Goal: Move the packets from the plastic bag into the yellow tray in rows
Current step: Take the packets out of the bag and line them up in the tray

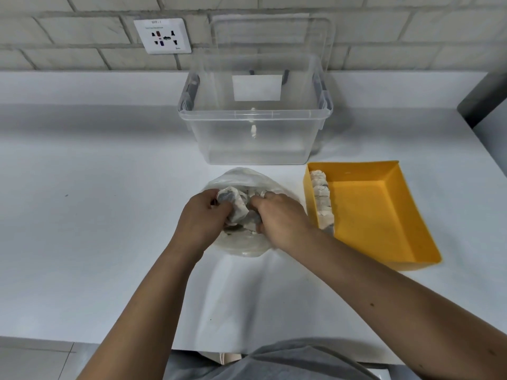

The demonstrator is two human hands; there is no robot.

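Left hand (204, 212) and right hand (277, 218) each clutch packets (236, 207) inside the bag (241, 175); an overfull fistful could drop some before reaching the tray (370, 215).

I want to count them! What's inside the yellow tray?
One row of whitish packets stands along the left wall of the yellow tray; the rest of its floor shows bare. That wall hides the packets' lower parts, so an exact count is unsure.
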